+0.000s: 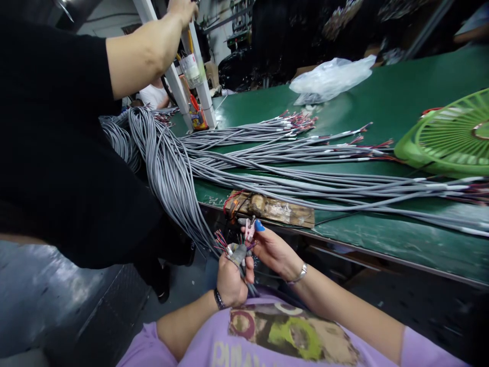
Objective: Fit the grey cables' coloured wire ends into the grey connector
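Observation:
My left hand (pixel 230 282) is closed in a fist around the end of a grey cable bundle (pixel 237 253), whose thin coloured wires fan out above my fingers. My right hand (pixel 272 248) grips a small wire-stripping tool (pixel 251 227) with a blue handle tip, held just above those wire ends. Both hands hover below the near edge of the green table (pixel 382 232). More grey cables (pixel 171 173) hang off the table edge down towards my left hand.
Long grey cables (pixel 305 178) with stripped ends lie across the green table. A worn wooden block (pixel 271 208) sits at the table edge. A green fan (pixel 451 135) lies at the right, a plastic bag (pixel 330 76) behind. A person in black (pixel 64 148) stands left, arm raised.

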`<state>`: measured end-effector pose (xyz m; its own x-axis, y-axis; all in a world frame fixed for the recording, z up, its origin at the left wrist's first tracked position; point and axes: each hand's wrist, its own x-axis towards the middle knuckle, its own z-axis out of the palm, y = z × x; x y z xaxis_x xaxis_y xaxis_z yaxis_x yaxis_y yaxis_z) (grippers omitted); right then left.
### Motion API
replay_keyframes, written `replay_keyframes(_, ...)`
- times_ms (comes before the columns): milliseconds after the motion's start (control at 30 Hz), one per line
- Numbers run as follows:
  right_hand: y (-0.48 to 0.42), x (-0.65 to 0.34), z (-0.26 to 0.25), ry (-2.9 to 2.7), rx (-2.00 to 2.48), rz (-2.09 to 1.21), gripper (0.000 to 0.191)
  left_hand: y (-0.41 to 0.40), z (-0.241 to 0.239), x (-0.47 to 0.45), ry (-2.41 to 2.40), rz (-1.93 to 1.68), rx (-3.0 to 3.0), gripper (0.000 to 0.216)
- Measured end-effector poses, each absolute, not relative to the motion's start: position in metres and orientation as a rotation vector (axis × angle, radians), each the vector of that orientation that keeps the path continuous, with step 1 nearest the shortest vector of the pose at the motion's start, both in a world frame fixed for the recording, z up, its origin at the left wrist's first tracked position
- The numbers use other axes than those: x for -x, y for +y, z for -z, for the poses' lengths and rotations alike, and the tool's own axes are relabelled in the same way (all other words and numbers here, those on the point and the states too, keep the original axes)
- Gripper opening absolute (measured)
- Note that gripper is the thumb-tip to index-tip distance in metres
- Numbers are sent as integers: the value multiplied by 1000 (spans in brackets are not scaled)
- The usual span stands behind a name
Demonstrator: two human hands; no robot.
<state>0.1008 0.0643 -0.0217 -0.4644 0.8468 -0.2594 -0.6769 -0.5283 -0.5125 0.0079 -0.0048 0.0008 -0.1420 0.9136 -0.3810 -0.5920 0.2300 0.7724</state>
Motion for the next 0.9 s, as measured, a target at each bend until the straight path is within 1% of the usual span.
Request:
replay_keyframes(233,65,-100,24,-463,643,-2034,20,-5,0,-8,1028,-1297,-353,38)
replay_keyframes(367,64,-100,22,-447,660,-2030,20,-4,0,-7,1002,-1254,-296,38)
replay_keyframes(667,62,-102,25,-387,591,-2098,23,-8,-2,-3,979,-1285,-319,38)
replay_keyframes(767,61,-109,27,-433,545,-2147,28,-12,0,-1,992,-1292,-358,36)
replay_keyframes(900,55,-123,24,-657,558,-2274,44,-16,5,0,1057,-1357,-439,37)
